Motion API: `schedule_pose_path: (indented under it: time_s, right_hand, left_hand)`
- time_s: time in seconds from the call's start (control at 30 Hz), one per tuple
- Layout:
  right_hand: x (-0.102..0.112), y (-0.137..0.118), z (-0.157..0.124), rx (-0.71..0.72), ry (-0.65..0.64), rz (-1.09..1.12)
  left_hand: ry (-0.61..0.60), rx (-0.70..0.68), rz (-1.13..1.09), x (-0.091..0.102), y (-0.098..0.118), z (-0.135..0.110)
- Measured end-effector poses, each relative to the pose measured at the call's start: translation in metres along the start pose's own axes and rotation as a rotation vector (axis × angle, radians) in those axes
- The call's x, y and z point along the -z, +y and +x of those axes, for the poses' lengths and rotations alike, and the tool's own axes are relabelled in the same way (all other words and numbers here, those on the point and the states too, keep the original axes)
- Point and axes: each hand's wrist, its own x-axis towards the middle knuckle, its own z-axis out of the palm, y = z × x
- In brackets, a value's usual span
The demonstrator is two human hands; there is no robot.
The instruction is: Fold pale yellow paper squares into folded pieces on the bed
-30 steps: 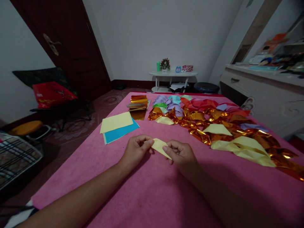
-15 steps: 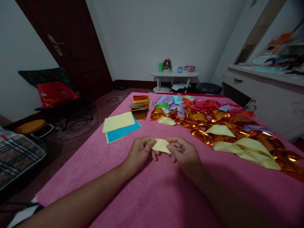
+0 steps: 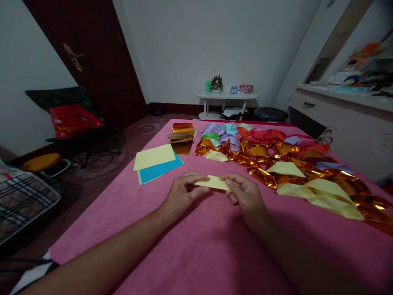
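while the right hand (image 3: 246, 193) pinches one end of a folded pale-yellow paper strip (image 3: 216, 183), the left hand (image 3: 180, 191) holds the other, thumb and fingers slightly parted.

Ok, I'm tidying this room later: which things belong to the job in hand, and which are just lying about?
Seemingly part of the job:
folded yellow paper, between left hand and right hand
yellow sheet, blue sheet
gold foil stack
gold foil pieces and coloured paper pieces

Probably just lying about:
red bag
orange stool
green container and plant
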Motion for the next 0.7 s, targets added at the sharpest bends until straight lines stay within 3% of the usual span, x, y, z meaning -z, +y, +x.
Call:
schedule_pose_path:
  time_s: [0.07,0.43,0.7]
  right_hand:
    - [0.0007,-0.0002,0.0006,-0.007,-0.007,0.014]
    - [-0.0022,-0.0037,-0.0045,0.021,-0.145,-0.142]
    - [-0.005,-0.0034,-0.0065,0.006,-0.145,-0.196]
  left_hand:
    - [-0.018,-0.016,0.012,0.0006,-0.0011,0.001]
    - [0.076,0.175,-0.156,-0.0006,-0.0014,0.003]
    - [0.058,0.213,-0.206,-0.0006,-0.0028,0.0029]
